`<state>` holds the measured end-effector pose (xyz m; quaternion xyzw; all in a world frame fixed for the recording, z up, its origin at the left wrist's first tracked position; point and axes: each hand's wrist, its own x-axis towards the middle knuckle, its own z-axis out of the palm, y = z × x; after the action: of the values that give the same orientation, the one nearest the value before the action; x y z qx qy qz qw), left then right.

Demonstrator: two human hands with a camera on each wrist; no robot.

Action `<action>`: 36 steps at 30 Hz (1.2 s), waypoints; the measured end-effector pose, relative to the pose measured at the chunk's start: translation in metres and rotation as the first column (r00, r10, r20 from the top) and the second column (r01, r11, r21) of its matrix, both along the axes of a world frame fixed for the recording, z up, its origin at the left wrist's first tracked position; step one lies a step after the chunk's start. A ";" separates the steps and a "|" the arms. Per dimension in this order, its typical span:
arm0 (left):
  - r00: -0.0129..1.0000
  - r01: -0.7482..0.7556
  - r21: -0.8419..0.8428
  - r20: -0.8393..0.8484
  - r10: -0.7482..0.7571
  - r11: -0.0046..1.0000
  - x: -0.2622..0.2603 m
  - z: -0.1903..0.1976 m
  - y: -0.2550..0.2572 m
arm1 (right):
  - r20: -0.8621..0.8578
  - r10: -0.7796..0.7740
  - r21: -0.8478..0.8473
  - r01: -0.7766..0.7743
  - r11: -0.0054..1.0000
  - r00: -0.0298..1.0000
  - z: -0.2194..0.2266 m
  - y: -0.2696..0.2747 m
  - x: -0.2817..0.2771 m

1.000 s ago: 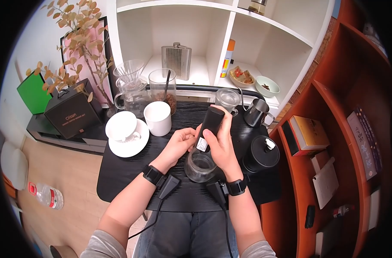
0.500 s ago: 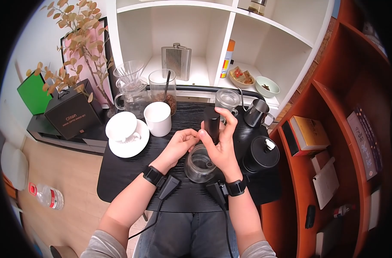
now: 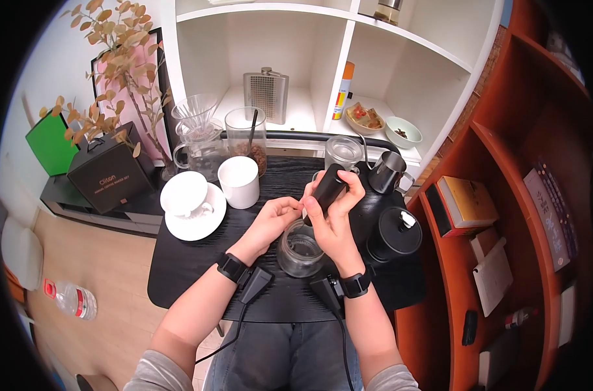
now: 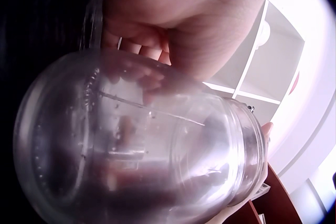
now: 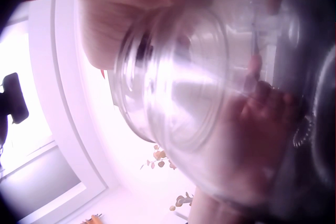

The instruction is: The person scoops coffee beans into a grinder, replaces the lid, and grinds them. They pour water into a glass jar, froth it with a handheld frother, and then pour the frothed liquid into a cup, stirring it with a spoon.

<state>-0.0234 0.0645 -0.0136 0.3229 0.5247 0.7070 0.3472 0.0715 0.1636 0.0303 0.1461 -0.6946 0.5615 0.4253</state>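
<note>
In the head view my right hand (image 3: 335,218) grips a milk frother by its black cylindrical handle (image 3: 329,186), tilted over a clear glass jar (image 3: 301,255). Through the glass, the left wrist view shows the frother's thin rod (image 4: 152,111) and small coiled whisk (image 4: 93,82) inside the jar. My left hand (image 3: 270,221) is beside the jar's rim, fingers curled, fingertips right at the frother's lower end and the right thumb. I cannot tell whether they pinch anything. The jar stands on the black table (image 3: 211,274) and fills much of both wrist views.
Left on the table are a white cup (image 3: 184,192) on a saucer (image 3: 195,229), a white mug (image 3: 238,182), a glass dripper set (image 3: 202,153) and a tall glass (image 3: 245,140). To the right stand a steel pitcher (image 3: 386,173), a lidded glass (image 3: 343,153) and a black canister (image 3: 395,234).
The frother handle tipped toward upright and lower over the jar, then leaned back to the upper right, with the right fingers closing round it again. My left hand and the jar stayed put.
</note>
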 end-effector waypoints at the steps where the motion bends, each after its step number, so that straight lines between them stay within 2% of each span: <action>1: 1.000 0.004 0.007 0.018 -0.004 1.000 0.002 0.003 0.000 | 0.000 0.002 0.000 -0.002 1.000 1.000 0.000 -0.001 0.000; 3: 0.999 0.008 0.012 0.035 -0.009 1.000 0.001 0.003 -0.002 | 0.036 0.040 -0.076 -0.038 0.996 0.999 0.001 -0.002 0.001; 5: 0.997 0.072 -0.022 -0.021 -0.072 0.997 -0.004 -0.001 -0.003 | 0.060 0.039 -0.076 -0.034 0.997 0.997 -0.001 0.000 0.000; 7: 0.999 0.050 -0.004 -0.015 -0.050 0.999 -0.001 -0.001 -0.002 | 0.085 0.035 -0.074 -0.028 0.997 0.996 -0.001 0.001 0.001; 13: 0.999 0.035 0.019 0.000 -0.035 0.999 0.001 0.003 -0.003 | 0.076 0.005 -0.006 -0.005 1.000 0.997 0.002 0.001 0.001; 16: 0.999 0.039 0.031 -0.012 -0.038 0.999 0.002 0.002 -0.004 | 0.100 0.036 -0.036 -0.032 0.999 0.994 0.005 0.000 0.003; 18: 0.999 0.051 0.038 -0.009 -0.051 0.998 0.000 0.000 -0.003 | 0.142 0.016 0.016 -0.019 1.000 0.990 0.012 -0.002 0.006; 19: 0.998 0.052 0.027 -0.032 -0.051 0.998 -0.002 -0.001 -0.003 | 0.151 0.063 -0.079 -0.052 0.996 0.986 0.015 -0.006 0.008; 20: 0.997 0.053 0.014 -0.055 -0.052 0.999 -0.003 -0.002 -0.002 | 0.149 0.062 -0.080 -0.051 0.996 0.987 0.016 -0.005 0.008; 22: 0.998 0.040 0.007 -0.047 -0.040 0.999 0.000 0.004 -0.003 | 0.185 -0.016 0.054 0.006 0.999 0.983 0.017 -0.003 0.009; 24: 0.999 0.031 -0.004 -0.035 -0.031 1.000 0.004 0.009 -0.005 | 0.194 -0.045 0.072 0.032 0.997 0.980 0.015 0.000 0.008; 26: 0.998 0.053 0.007 -0.016 -0.053 0.999 0.004 0.011 -0.007 | 0.112 -0.199 0.238 0.168 0.957 0.974 0.010 0.003 0.006; 27: 0.998 0.056 0.006 -0.015 -0.056 0.998 0.005 0.011 -0.006 | 0.113 -0.202 0.237 0.171 0.956 0.973 0.009 0.004 0.005; 29: 0.998 0.045 -0.020 -0.052 -0.046 0.999 0.005 0.011 -0.007 | -0.045 -0.276 0.276 0.277 0.920 0.960 0.008 0.004 0.002; 30: 0.998 0.043 -0.019 -0.050 -0.044 0.999 0.005 0.010 -0.006 | -0.043 -0.274 0.277 0.275 0.921 0.961 0.006 0.004 0.002; 32: 0.999 0.043 -0.006 -0.001 -0.043 0.999 0.006 0.009 -0.003 | -0.052 -0.240 0.151 0.245 0.958 0.969 0.002 0.003 0.001; 33: 0.999 0.039 -0.005 0.002 -0.039 0.999 0.006 0.009 -0.004 | -0.110 -0.275 0.110 0.287 0.952 0.955 0.001 0.002 -0.002; 36: 0.999 0.045 -0.008 -0.026 -0.045 0.999 0.005 0.009 -0.005 | -0.129 -0.254 0.162 0.273 0.948 0.959 -0.003 0.004 -0.007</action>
<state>-0.0189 0.0598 -0.0050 0.3427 0.5242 0.6928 0.3574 0.0645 0.1677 0.0269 0.1190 -0.7316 0.4266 0.5182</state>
